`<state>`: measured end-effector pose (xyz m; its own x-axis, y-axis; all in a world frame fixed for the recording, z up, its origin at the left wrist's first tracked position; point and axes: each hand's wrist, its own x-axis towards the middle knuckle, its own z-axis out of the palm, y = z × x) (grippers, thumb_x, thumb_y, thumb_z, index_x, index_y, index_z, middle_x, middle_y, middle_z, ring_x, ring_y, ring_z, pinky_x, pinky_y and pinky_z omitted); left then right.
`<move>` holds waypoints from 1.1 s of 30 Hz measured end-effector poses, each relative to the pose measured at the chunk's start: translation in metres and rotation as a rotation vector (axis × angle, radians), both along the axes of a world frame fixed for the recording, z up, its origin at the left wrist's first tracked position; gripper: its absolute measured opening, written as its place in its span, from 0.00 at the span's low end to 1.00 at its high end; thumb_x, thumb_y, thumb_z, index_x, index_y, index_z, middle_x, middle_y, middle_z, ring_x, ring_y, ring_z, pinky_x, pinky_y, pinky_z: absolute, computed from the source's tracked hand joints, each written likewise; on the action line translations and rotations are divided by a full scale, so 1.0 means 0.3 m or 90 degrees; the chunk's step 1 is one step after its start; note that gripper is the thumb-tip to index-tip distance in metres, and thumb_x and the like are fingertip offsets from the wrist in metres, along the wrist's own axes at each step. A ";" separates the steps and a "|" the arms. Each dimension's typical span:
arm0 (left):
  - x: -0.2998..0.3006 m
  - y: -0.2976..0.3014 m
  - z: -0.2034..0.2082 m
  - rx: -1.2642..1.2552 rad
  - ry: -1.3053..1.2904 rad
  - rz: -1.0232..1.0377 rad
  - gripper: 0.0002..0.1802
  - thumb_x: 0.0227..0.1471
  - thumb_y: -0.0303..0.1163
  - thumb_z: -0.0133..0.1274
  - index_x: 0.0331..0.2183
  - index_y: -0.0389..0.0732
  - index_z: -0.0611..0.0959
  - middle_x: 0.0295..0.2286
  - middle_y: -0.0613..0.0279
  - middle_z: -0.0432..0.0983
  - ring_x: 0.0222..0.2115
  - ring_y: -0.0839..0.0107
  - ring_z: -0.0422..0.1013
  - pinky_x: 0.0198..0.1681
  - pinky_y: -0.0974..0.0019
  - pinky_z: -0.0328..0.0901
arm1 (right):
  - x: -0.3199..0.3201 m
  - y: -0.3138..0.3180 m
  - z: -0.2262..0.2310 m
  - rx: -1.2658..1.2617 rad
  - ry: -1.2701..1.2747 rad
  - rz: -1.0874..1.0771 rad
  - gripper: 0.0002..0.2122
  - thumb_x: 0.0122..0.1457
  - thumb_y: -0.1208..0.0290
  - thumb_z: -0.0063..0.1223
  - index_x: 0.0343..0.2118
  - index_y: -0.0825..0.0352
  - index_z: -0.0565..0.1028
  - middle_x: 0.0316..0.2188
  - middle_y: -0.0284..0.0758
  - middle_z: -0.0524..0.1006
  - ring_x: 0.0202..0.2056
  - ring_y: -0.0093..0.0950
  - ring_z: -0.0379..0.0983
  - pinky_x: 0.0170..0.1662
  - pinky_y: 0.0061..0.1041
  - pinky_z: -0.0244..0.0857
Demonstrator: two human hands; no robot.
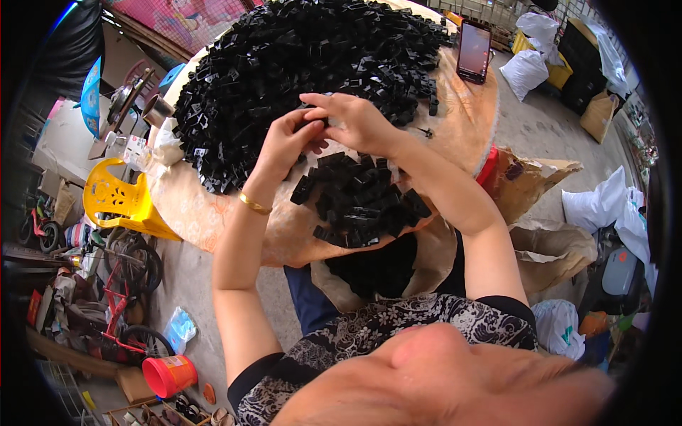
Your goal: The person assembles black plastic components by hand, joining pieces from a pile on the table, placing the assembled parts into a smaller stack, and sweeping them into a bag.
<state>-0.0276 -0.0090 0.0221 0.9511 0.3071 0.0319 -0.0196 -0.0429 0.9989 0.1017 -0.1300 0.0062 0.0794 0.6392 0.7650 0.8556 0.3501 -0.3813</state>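
Left hand (287, 143), right hand (360, 126): curled, meeting above table (465, 113); whether gripping, cannot tell. Black heap (298, 64): far. Black pile (352, 195): near edge; a brush from right forearm (460, 192) could spill it.

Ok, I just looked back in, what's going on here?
The person's left hand and right hand meet over a cloth-covered table; whatever is between them is too hidden to tell. A big heap of black parts lies beyond the hands, a smaller pile on the near side. A phone sits toward the far right.
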 end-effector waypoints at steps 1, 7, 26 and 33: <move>-0.003 0.007 -0.002 0.020 -0.015 0.006 0.14 0.52 0.29 0.49 0.40 0.32 0.74 0.28 0.63 0.74 0.24 0.78 0.72 0.28 0.77 0.68 | 0.009 0.002 0.013 0.022 0.033 0.068 0.25 0.43 0.75 0.59 0.49 0.62 0.68 0.33 0.38 0.77 0.33 0.35 0.72 0.41 0.30 0.66; -0.020 -0.076 0.057 0.320 -0.059 -0.220 0.13 0.46 0.20 0.51 0.38 0.36 0.78 0.33 0.64 0.76 0.33 0.75 0.71 0.39 0.75 0.64 | 0.268 -0.034 0.001 0.114 0.253 -0.292 0.12 0.53 0.66 0.53 0.37 0.68 0.75 0.26 0.39 0.78 0.28 0.26 0.76 0.31 0.20 0.69; 0.560 0.236 -0.032 0.838 0.087 0.402 0.28 0.39 0.44 0.60 0.40 0.36 0.76 0.40 0.44 0.70 0.38 0.50 0.70 0.42 0.58 0.66 | 0.209 0.045 -0.109 -0.251 -0.155 -0.326 0.13 0.46 0.73 0.51 0.37 0.59 0.73 0.31 0.31 0.76 0.39 0.30 0.70 0.53 0.46 0.49; 0.431 0.246 -0.032 0.793 0.073 0.037 0.23 0.41 0.33 0.57 0.42 0.36 0.76 0.34 0.52 0.76 0.35 0.60 0.73 0.40 0.65 0.66 | 0.243 0.025 -0.081 -0.045 -0.013 -0.275 0.14 0.43 0.70 0.53 0.36 0.63 0.74 0.29 0.37 0.77 0.32 0.33 0.73 0.43 0.34 0.59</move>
